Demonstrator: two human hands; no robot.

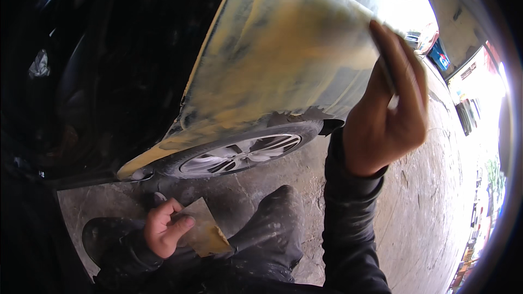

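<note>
- Here's the left hand (163,231), clamped on a flat, square, yellow-smeared sheet (201,226) above dusty dark trousers (272,226).
- Next, a silver-spoked car wheel (244,154) beneath the yellow-smeared grey body panel (289,49).
- And the right hand (391,111), up by the panel's right side, blurred: cannot tell what it grips.

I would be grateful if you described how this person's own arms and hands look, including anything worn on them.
The left hand and right hand are both bare, without gloves. The left sleeve and right sleeve are long and dark, nearly black; the right one is creased and reaches the wrist.
</note>
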